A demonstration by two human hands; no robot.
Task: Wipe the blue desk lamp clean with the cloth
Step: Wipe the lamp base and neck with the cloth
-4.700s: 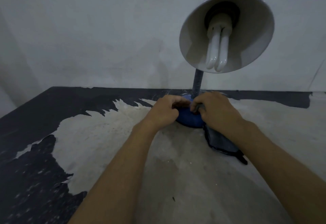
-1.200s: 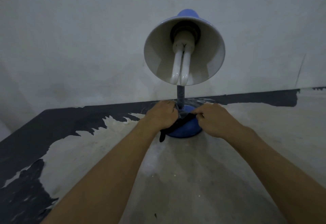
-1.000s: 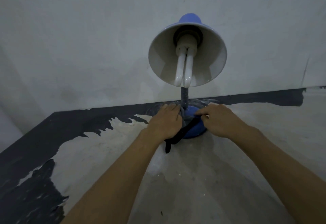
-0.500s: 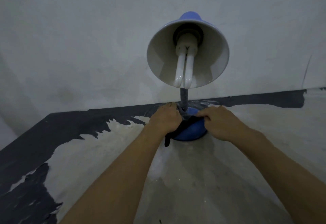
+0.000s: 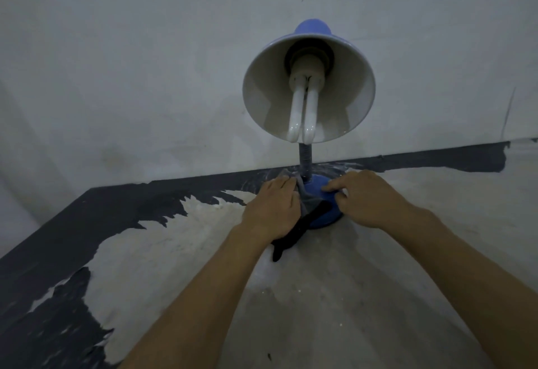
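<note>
A pale wall (image 5: 145,63) fills the far half of the view. Below it lies the counter (image 5: 334,296), its top worn to a light, chalky patch in the middle, with dark paint left along the far edge and down the left side.

The blue desk lamp (image 5: 308,89) stands at the far side of the counter, close to the wall. Its shade (image 5: 349,83) is blue outside and white inside, tipped toward the viewer so that the white bulb (image 5: 302,112) with its two looped tubes shows plainly. A ribbed, dark neck (image 5: 305,160) runs down from the shade to the round blue base (image 5: 323,217), which sits flat on the counter.

Two bare forearms reach in from the near edge. The left hand (image 5: 273,208) lies over the left side of the base with its fingers bent down over the cloth (image 5: 310,207), pressing it against the base beside the neck; its grip is closed loosely on the fabric. The right hand (image 5: 364,197) rests on the right side of the base, fingers curled and fingertips on the blue surface, where they seem to nip the cloth's edge, though this is not certain.

The cloth is dark grey, draped across the top of the base. A black strip (image 5: 286,242) of it trails down onto the counter near the left wrist.
</note>
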